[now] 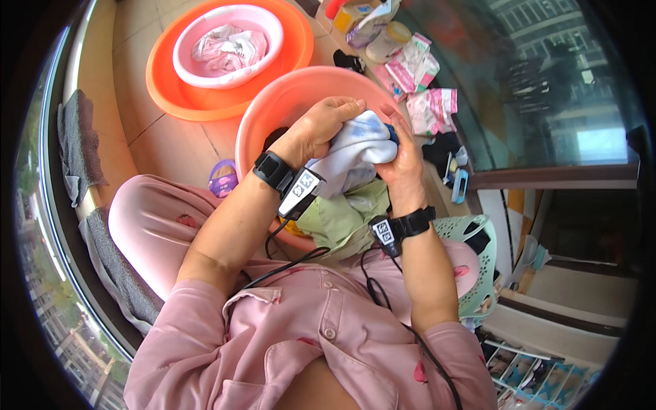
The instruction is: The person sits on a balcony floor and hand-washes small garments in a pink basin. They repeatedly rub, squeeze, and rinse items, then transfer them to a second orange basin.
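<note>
A white and pale blue cloth (359, 141) is bunched up between my two hands, above a large salmon-pink plastic basin (277, 97). My left hand (328, 123) grips its upper left part, with thumb and fingers closed on the fabric. On the other side, my right hand (402, 148) holds the cloth against its palm, fingers partly spread. A small dark blue part shows beside the right fingers. Below the cloth, a light green fabric (341, 215) lies over the basin's near side. Dark and yellow fabrics show in part in the basin; the rest of its inside is hidden by my hands.
An orange basin (169, 97) holds a pink basin (184, 72) with pink-and-white cloth (230, 48). Pink-and-white packets (433, 110), a lidded jar (384, 46) and a blue-handled brush (459, 185) lie right. A purple slipper (223, 179) is left; a green perforated basket (476, 271) stands right.
</note>
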The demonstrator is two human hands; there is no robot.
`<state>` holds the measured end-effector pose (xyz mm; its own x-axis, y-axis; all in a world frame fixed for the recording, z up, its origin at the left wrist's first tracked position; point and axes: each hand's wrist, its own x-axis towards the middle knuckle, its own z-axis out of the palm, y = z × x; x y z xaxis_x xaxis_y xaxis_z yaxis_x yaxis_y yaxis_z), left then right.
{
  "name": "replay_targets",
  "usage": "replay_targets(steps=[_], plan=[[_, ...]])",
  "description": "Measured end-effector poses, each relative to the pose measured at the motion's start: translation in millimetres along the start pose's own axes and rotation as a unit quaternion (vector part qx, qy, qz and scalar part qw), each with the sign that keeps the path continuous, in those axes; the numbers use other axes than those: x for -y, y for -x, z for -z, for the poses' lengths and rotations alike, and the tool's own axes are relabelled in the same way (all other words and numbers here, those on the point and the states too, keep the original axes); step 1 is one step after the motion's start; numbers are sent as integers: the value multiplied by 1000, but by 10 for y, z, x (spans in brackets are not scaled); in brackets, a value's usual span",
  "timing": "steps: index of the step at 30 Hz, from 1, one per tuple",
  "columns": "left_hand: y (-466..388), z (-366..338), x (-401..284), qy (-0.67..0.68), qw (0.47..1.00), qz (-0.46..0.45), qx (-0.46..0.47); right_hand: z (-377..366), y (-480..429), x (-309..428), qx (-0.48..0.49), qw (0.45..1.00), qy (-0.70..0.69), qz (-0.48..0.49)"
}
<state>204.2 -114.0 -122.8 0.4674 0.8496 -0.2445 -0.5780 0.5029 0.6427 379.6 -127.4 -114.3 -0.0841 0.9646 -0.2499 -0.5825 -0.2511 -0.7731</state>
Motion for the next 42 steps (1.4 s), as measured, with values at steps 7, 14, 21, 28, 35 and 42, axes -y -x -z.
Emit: replay_targets(steps=[7, 14, 21, 28, 35, 42], plan=[[-46, -36, 250, 5, 1000, 1, -21, 348, -95, -29, 45, 996, 39, 67], [-119, 48, 265, -377, 900, -138, -169, 405, -219, -58, -6, 999, 40, 35], [23, -29, 419, -466, 775, -360, -229, 253, -437, 297, -188, 979, 79, 26], [245, -284, 1035, -273, 954, 62, 110, -63, -698, 600, -167, 961, 198, 99], [382, -526, 1178, 136, 954, 104, 245, -266, -813, 545, -198, 956, 185, 110], [485, -650, 1036, 242, 928, 82, 270, -256, -814, 550, -228, 939, 221, 133]])
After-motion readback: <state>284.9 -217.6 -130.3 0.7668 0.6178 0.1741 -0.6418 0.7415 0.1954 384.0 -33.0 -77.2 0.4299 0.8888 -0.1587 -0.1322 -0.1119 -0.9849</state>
